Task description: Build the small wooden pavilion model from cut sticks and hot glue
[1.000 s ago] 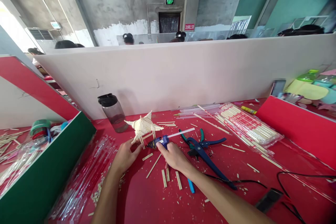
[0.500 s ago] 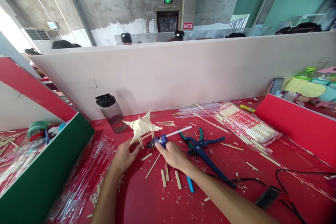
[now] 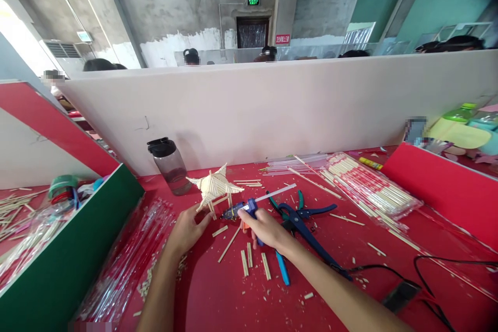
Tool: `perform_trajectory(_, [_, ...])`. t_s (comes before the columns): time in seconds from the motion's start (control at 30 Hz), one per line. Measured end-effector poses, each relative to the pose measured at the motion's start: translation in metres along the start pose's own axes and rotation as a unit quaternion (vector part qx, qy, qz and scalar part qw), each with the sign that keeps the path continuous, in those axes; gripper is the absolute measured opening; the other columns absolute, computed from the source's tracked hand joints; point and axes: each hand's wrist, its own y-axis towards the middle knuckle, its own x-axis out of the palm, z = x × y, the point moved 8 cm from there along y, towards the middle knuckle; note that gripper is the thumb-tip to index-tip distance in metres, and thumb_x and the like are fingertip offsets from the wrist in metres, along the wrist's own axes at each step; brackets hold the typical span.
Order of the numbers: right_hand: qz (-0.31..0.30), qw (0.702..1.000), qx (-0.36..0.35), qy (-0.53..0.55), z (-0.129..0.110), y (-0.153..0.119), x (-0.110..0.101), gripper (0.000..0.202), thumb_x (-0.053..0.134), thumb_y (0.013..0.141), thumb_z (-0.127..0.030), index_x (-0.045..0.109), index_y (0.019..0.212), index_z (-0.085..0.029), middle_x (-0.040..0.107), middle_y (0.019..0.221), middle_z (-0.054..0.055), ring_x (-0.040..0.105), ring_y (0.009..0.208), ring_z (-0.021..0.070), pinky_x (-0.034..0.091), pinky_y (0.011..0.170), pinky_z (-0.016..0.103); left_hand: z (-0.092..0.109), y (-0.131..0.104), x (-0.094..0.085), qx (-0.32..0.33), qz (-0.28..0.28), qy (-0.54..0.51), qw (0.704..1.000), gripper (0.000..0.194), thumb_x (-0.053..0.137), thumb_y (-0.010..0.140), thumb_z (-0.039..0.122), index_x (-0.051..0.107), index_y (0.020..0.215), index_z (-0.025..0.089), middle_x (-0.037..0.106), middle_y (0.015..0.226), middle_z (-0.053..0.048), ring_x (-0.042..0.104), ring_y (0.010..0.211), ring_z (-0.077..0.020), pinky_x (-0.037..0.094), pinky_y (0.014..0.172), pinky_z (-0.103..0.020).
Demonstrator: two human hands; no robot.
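Note:
My left hand [image 3: 190, 229] is closed at the near left leg of a small star-roofed model [image 3: 215, 185] made of pale wooden sticks, which stands on the red table. My right hand [image 3: 265, 227] is wrapped round a blue glue gun [image 3: 249, 208] with a clear glue stick out of its back. The gun's nozzle points left, close to the model's legs, just right of my left fingertips. Short stick pieces [image 3: 265, 266] lie in front of my right hand, beside a blue tool handle [image 3: 282, 268].
Behind the model stands a dark-lidded bottle [image 3: 171, 168]. Blue cutters [image 3: 311, 233] lie right of my right hand, near a black cable [image 3: 373, 265]. Bagged sticks [image 3: 369, 181] are further right. A green divider [image 3: 73, 249] and plastic wrappers [image 3: 124, 264] are at left.
The glue gun in my right hand has moved slightly right, away from the model's legs, and tilted a little. My left hand stays at the model. The whole view has shifted slightly.

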Motion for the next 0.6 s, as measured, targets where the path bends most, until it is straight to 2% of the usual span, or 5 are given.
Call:
perform_trajectory(0.1, [-0.044,0.997,0.016,0.066,0.0,-0.011,-0.008,0.041,0.049,0.091,-0.055,0.062,0.083,-0.017,0.056,0.061,-0.002,0.055,0.046,0.0123,0.039,0.048,0.023,0.0,0.0,-0.001,-0.011,-0.003,0.006,1.0,0.038,0.052,0.09,0.048,0.074,0.099,0.019,0.078,0.101,-0.007,0.072,0.093,-0.0279,0.052,0.084,-0.033])
perform_trajectory(0.17, [-0.076,0.995,0.009,0.071,-0.004,-0.019,-0.017,0.019,0.065,0.081,-0.034,0.062,0.088,-0.017,0.06,0.073,-0.002,0.056,0.055,0.0113,0.041,0.053,0.022,0.0,0.001,-0.001,-0.013,-0.006,0.002,1.0,0.036,0.052,0.09,0.047,0.073,0.097,0.018,0.078,0.1,-0.008,0.071,0.091,-0.0277,0.052,0.082,-0.033])
perform_trajectory(0.27, [-0.037,0.998,-0.009,-0.057,-0.009,-0.027,-0.045,0.014,0.066,0.07,-0.015,0.06,0.083,-0.017,0.059,0.074,-0.003,0.054,0.065,0.0112,0.037,0.057,0.02,-0.004,0.002,-0.006,-0.024,-0.004,0.012,1.0,0.031,0.055,0.087,0.045,0.07,0.093,0.019,0.077,0.097,-0.009,0.071,0.087,-0.0272,0.051,0.077,-0.033])
perform_trajectory(0.37, [0.012,0.984,0.009,-0.177,-0.006,-0.031,-0.072,0.012,0.065,0.073,-0.016,0.054,0.078,-0.018,0.053,0.065,-0.006,0.051,0.06,0.0113,0.033,0.054,0.021,-0.01,0.001,-0.01,-0.049,-0.037,0.031,0.998,0.026,0.057,0.083,0.043,0.069,0.086,0.02,0.077,0.087,-0.008,0.07,0.078,-0.0254,0.05,0.07,-0.031])
perform_trajectory(0.6, [0.088,0.968,0.049,-0.228,0.011,-0.041,-0.113,0.019,0.061,0.085,-0.032,0.05,0.076,-0.021,0.066,0.071,0.002,0.066,0.071,0.0205,0.044,0.063,0.026,-0.02,-0.014,0.011,-0.075,-0.185,0.015,0.98,0.022,0.067,0.07,0.041,0.07,0.079,0.022,0.074,0.077,-0.004,0.067,0.071,-0.0214,0.047,0.06,-0.027])
